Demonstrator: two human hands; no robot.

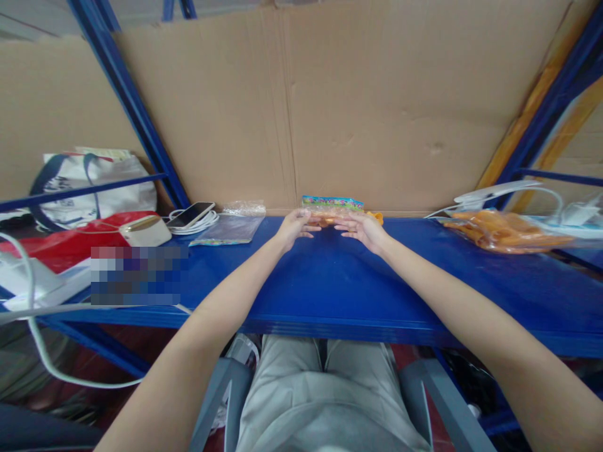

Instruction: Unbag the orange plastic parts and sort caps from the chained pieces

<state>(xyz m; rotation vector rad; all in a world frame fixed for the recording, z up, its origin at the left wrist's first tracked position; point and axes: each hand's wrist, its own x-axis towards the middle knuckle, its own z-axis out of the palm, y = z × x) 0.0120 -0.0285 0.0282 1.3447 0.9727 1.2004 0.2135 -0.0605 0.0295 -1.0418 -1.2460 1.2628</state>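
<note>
At the far side of the blue table, a clear plastic bag (325, 213) with orange contents is between my two hands. A blue and green printed strip (333, 202) runs along its upper edge. My left hand (296, 228) grips the bag's left side, thumb on top. My right hand (362, 230) holds its right side, partly covering it. Some orange material (377, 217) sticks out past my right hand. What the orange contents are, I cannot make out.
Flat clear bags (228, 229) lie on the left beside a phone (192, 215) and a coiled white cable (202, 224). A plastic bag of orange pieces (506, 231) sits on the right. Cardboard (367, 107) stands behind the blue table (339, 282).
</note>
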